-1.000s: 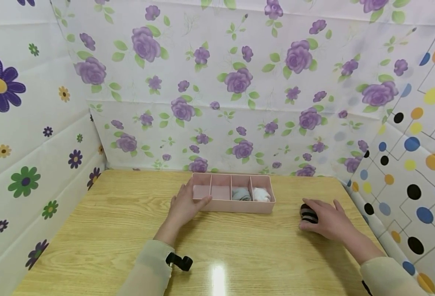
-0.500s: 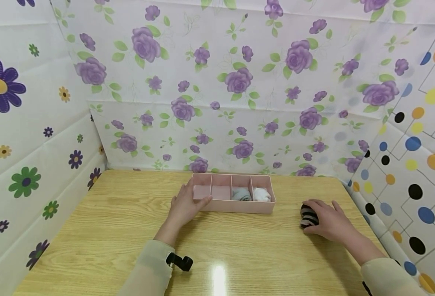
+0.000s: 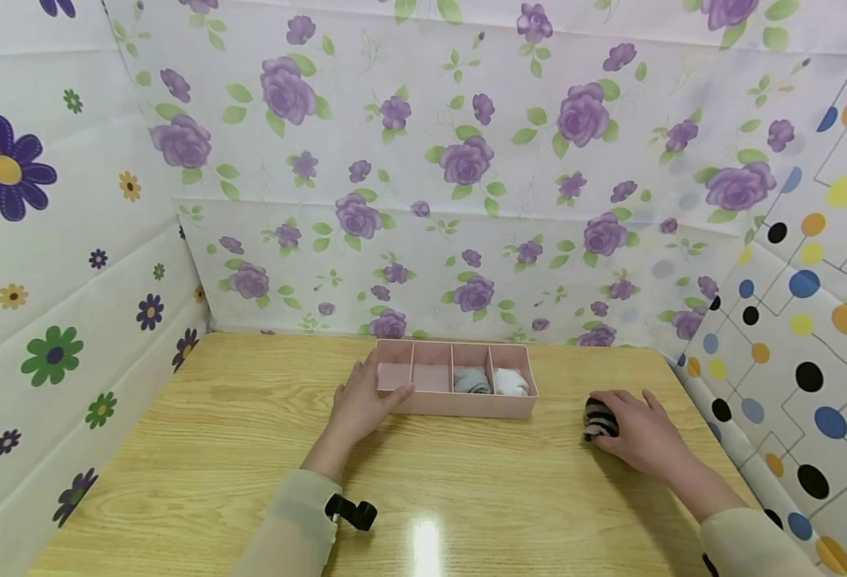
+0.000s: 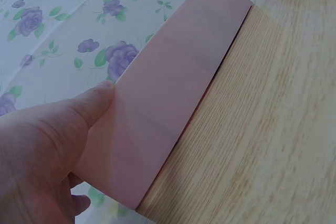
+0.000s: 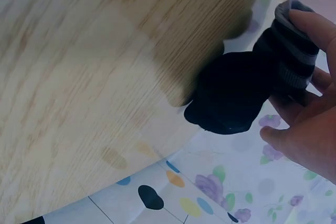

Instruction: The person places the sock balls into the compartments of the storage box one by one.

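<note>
At the left end of a pink divided box (image 3: 466,405), my left hand (image 3: 361,405) grips the corner, its thumb over the front rim. The left wrist view shows that thumb (image 4: 97,100) against the box's long pink wall (image 4: 163,87). Two compartments on the left are bare; a grey folded cloth item (image 3: 472,381) and a white one (image 3: 511,382) fill the two on the right. Farther right, my right hand (image 3: 643,429) holds a rolled black-and-grey striped sock (image 3: 599,419) low over the table. In the right wrist view, fingers and thumb surround the striped sock (image 5: 291,51), beside a black rounded mass (image 5: 231,93).
The wooden table (image 3: 466,489) ends at a flowered cloth wall (image 3: 423,264) at the back. A daisy-patterned cloth (image 3: 91,336) stands on the left, a dotted one (image 3: 805,336) on the right. A black wrist strap (image 3: 351,511) sits on the left sleeve.
My right hand has shifted its thumb and fingers on the striped sock, and its stripes have turned slightly. The left hand keeps its place on the box. The head view has moved a little.
</note>
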The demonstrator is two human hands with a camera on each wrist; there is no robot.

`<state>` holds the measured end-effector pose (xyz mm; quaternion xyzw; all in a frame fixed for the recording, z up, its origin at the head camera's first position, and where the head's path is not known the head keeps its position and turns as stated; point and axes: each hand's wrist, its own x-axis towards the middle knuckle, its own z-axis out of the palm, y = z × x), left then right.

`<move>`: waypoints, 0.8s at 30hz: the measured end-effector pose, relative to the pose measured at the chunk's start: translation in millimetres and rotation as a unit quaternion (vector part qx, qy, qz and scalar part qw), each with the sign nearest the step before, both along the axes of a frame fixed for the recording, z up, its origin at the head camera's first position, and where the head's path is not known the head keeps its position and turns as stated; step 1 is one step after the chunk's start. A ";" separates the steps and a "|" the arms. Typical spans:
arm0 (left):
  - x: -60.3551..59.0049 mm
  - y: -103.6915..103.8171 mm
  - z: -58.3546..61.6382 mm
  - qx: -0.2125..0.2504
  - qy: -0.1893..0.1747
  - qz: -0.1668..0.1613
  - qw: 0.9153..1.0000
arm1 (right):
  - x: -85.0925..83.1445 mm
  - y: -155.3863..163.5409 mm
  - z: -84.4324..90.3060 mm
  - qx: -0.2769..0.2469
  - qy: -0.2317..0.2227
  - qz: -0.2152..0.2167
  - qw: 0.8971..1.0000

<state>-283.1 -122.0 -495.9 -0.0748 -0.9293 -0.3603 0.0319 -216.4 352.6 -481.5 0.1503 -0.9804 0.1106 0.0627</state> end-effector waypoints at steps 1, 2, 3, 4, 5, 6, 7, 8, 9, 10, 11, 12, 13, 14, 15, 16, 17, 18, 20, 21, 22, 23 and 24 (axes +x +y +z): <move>-0.4 -0.2 -0.7 -0.001 0.000 -0.001 1.000 | 0.4 -1.1 0.7 -0.001 0.005 -0.001 1.000; -0.7 -0.3 -1.3 -0.002 0.001 -0.002 1.000 | 0.7 -2.3 1.2 -0.003 0.008 -0.001 1.000; -1.1 -0.6 -2.1 -0.004 0.001 -0.002 1.000 | 1.2 -3.7 2.0 -0.005 0.012 -0.002 1.000; -1.5 -0.9 -2.6 -0.005 0.001 -0.003 1.000 | 1.4 -5.0 3.0 -0.008 0.018 -0.002 1.000; -1.5 -1.1 -2.8 -0.006 0.000 -0.003 1.000 | 1.6 -6.4 4.2 -0.011 0.022 -0.001 1.000; -1.9 -1.2 -3.2 -0.005 0.002 -0.003 1.000 | 1.9 -8.3 5.8 -0.015 0.026 -0.001 1.000; -2.0 -1.4 -3.3 -0.005 0.001 -0.003 1.000 | 2.3 -10.1 7.6 -0.020 0.029 -0.001 0.999; -2.0 -1.3 -3.0 -0.006 0.000 -0.003 1.000 | 2.6 -11.5 9.4 -0.026 0.032 0.000 0.999; -2.0 -1.3 -2.9 -0.005 0.000 -0.003 1.000 | 2.8 -12.9 11.2 -0.030 0.036 0.002 0.999; -2.2 -1.1 -2.8 -0.006 -0.001 -0.003 1.000 | 3.0 -14.3 13.1 -0.036 0.040 0.003 0.999; -2.0 -1.0 -2.6 -0.004 -0.002 -0.002 1.000 | 3.0 -15.6 14.6 -0.040 0.044 0.004 0.998; -2.1 -0.9 -2.6 -0.004 -0.002 -0.002 1.000 | 3.0 -16.9 15.8 -0.044 0.049 0.006 0.998; -1.9 -1.1 -2.3 -0.004 -0.002 -0.002 1.000 | 2.8 -18.4 16.9 -0.046 0.055 0.008 0.997; -2.1 -1.2 -2.4 -0.004 -0.002 -0.002 1.000 | 2.5 -20.1 18.0 -0.048 0.060 0.009 0.997; -2.1 -1.2 -2.4 -0.002 -0.003 -0.001 1.000 | 2.1 -21.8 18.9 -0.049 0.066 0.011 0.997; -2.2 -1.2 -2.4 -0.004 -0.003 -0.001 1.000 | 1.8 -23.5 19.8 -0.051 0.071 0.011 0.996; -2.2 -1.1 -2.5 -0.004 -0.004 -0.001 1.000 | 1.5 -25.3 20.6 -0.053 0.076 0.012 0.996; -2.4 -1.1 -2.8 -0.005 -0.004 -0.001 1.000 | 1.3 -27.1 21.3 -0.057 0.080 0.012 0.995; -2.6 -1.0 -3.6 -0.005 -0.005 0.000 1.000 | 1.1 -31.2 22.9 -0.066 0.084 0.012 0.994; -2.8 -1.1 -4.1 -0.007 -0.005 0.001 1.000 | 1.1 -33.3 23.8 -0.071 0.085 0.013 0.994; -2.9 -1.2 -4.5 -0.007 -0.004 0.001 1.000 | 1.0 -35.3 24.6 -0.076 0.086 0.013 0.993; -2.9 -1.4 -4.9 -0.006 -0.003 0.001 1.000 | 0.9 -37.4 25.3 -0.080 0.087 0.015 0.993; -2.9 -1.6 -5.2 -0.005 -0.002 0.001 1.000 | 0.6 -39.4 26.0 -0.083 0.088 0.017 0.993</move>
